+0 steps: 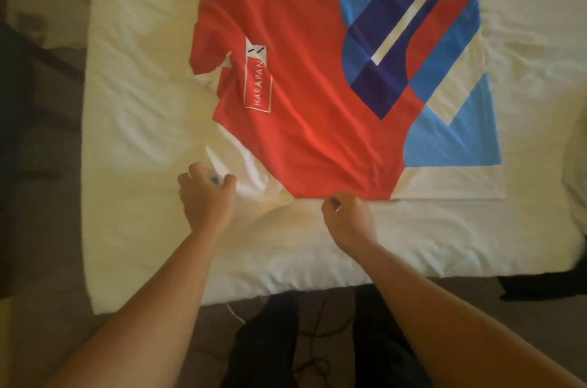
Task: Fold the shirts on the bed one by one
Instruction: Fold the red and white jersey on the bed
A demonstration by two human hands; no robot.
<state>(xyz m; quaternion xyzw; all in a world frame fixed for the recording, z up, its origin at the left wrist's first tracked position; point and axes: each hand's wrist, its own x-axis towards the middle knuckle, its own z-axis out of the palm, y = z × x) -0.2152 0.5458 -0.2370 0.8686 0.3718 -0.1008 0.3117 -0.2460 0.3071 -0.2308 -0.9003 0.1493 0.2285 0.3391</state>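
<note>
A red shirt point(305, 76) with blue, navy and white blocks on its right part and a "HARAPAN" logo lies spread on the white bed point(136, 102), collar to the left. Its near sleeve is white and bunched beside my left hand point(206, 194), whose curled fingers grip that white sleeve cloth. My right hand point(347, 217) sits at the shirt's near edge with fingers curled, pinching the red hem fabric. Both forearms reach in from the bottom of the view.
The bed's near edge point(286, 289) runs across the lower middle, with floor and dark cables below it. A dark cloth point(540, 286) hangs at the bed's right corner. Another pale garment point(576, 184) lies at the far right edge.
</note>
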